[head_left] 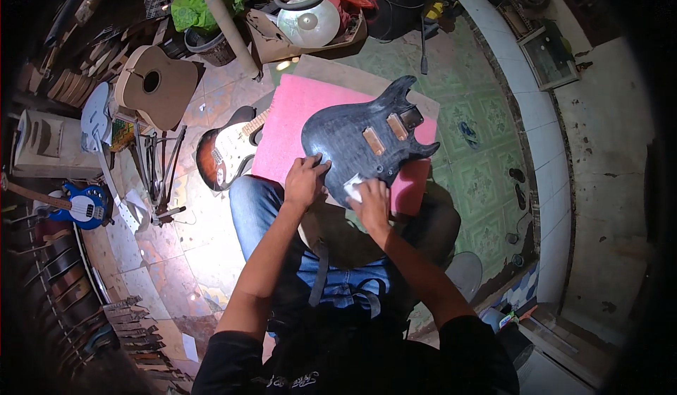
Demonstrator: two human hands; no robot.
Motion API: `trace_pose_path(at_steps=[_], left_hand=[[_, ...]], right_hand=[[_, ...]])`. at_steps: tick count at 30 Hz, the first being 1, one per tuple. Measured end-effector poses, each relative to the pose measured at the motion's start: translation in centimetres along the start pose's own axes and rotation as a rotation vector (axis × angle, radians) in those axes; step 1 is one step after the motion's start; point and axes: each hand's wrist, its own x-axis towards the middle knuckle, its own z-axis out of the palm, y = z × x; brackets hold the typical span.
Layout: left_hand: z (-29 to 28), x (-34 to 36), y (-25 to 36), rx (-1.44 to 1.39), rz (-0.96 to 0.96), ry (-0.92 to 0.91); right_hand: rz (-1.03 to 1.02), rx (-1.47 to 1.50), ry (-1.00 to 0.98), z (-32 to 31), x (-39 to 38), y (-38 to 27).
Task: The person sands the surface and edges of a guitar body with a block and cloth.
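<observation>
A dark grey-black electric guitar body [335, 130] with two horns and bare-wood cavities lies tilted on a pink foam sheet [278, 137] in front of my knees. My left hand [305, 181] grips the near left edge of the body, its fingertips on the top face. In my right hand [372, 203] is a small white folded piece [355, 187], pressed flat on the body's lower end beside some small round holes. Whether it is cloth or paper I cannot tell. The underside of the body is hidden.
A sunburst electric guitar [224, 152] lies left of the foam. Farther left are an acoustic guitar body [155, 84], a metal stand [151, 169] and a blue guitar [88, 204]. A cardboard box [271, 39] stands at the back. Green patterned tiles [486, 183] cover the floor at right.
</observation>
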Motion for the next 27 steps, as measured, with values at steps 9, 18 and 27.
trace_pose_path(at_steps=[9,18,27], left_hand=[[0.1,-0.4,0.3,-0.013,0.004,0.057],[0.4,0.1,-0.2,-0.011,0.011,0.051],[0.3,-0.3,-0.6,-0.018,0.019,0.043]], right_hand=[[-0.16,0.026,-0.16,0.1,-1.5,-0.1],[-0.092,0.039,-0.043,0.5,-1.3,-0.5],[-0.179,0.002,-0.087,0.2,-2.3,0.0]])
